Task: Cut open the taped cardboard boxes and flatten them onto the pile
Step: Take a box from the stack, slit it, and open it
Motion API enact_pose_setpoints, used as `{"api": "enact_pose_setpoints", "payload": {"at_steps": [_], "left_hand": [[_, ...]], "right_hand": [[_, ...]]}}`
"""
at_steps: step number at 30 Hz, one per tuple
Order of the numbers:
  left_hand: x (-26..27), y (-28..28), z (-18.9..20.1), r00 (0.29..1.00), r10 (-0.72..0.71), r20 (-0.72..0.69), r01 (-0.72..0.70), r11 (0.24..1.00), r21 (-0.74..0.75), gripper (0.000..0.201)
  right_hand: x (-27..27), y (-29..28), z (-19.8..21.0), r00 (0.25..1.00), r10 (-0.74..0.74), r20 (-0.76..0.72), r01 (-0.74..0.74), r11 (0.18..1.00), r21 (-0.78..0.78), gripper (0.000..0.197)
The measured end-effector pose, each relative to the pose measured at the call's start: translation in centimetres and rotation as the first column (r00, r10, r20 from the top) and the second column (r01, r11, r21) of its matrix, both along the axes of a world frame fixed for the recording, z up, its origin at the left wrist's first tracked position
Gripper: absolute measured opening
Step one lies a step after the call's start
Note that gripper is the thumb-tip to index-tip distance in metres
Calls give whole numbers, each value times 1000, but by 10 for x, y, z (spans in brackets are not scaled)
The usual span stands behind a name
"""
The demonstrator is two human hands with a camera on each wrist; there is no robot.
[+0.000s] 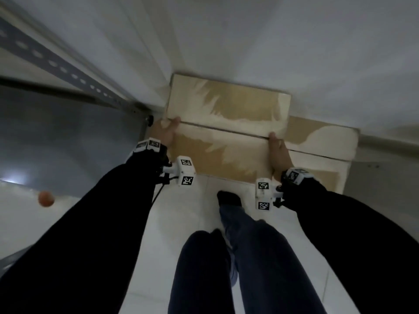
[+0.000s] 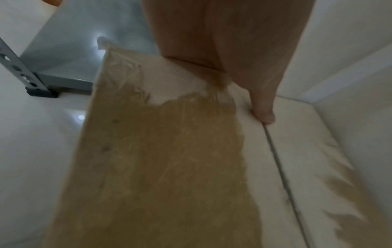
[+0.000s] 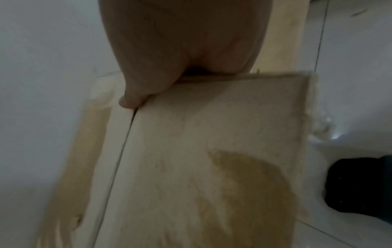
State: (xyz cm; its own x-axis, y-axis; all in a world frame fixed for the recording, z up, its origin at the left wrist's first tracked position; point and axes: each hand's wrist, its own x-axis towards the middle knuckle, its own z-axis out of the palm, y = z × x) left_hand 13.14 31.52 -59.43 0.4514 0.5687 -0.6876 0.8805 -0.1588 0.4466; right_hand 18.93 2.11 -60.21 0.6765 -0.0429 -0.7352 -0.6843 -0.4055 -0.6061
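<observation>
A brown cardboard box (image 1: 226,132) with torn pale patches and a slit seam between its two top flaps is held low against the white wall. My left hand (image 1: 167,132) grips its left edge, thumb (image 2: 265,115) lying on top at the seam. My right hand (image 1: 278,152) grips the right edge, thumb (image 3: 129,100) also on the seam; the other fingers of both hands are hidden behind the box's sides. Beneath and to the right lies more cardboard (image 1: 324,143), a flat piece on the floor. The box face fills both wrist views (image 2: 169,159) (image 3: 212,159).
A grey metal shelving rack (image 1: 45,55) stands on the left, its foot (image 2: 40,92) close to the box. An orange ball (image 1: 46,198) lies on the white tiled floor (image 1: 195,211). My dark-socked foot (image 1: 229,198) stands just before the box.
</observation>
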Motion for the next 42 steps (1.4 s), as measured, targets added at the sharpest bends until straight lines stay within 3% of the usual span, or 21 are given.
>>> {"api": "enact_pose_setpoints", "payload": {"at_steps": [4,9,15,19,22,25,29,33,35,38,42], "left_hand": [[-14,-19,65,998,10,61,-13,998,54,69],[-56,-59,171,992,-9,128,-7,992,128,72],[-123,-123,309,953,-169,252,143,982,120,51],[-157,-167,379,913,-123,388,140,990,-15,36],[-167,-199,417,898,-73,433,174,965,-197,53],[-162,-235,450,861,-147,487,274,940,-201,67],[-147,-304,495,777,-247,578,420,889,-184,51],[-135,-397,519,682,-289,672,518,839,-165,60],[-138,-453,526,678,-292,675,535,825,-180,46],[-147,-534,533,681,-295,671,518,841,-157,29],[-146,-625,534,664,-293,688,495,861,-111,40]], "right_hand": [[-12,-9,60,1000,-11,8,11,1000,18,60],[-51,-42,175,1000,-22,16,22,1000,-5,56],[-120,-113,332,999,-10,42,17,986,-164,59],[-171,-167,425,989,-40,141,65,982,-177,51],[-208,-206,475,970,-90,224,129,978,-166,40],[-234,-250,509,929,-172,327,218,970,-111,46],[-260,-321,539,847,-325,421,354,935,10,35],[-272,-411,556,797,-376,473,405,913,44,37],[-276,-460,562,781,-395,484,414,907,72,44],[-276,-537,572,790,-366,491,383,921,70,36],[-271,-630,576,816,-338,468,344,936,76,32]]}}
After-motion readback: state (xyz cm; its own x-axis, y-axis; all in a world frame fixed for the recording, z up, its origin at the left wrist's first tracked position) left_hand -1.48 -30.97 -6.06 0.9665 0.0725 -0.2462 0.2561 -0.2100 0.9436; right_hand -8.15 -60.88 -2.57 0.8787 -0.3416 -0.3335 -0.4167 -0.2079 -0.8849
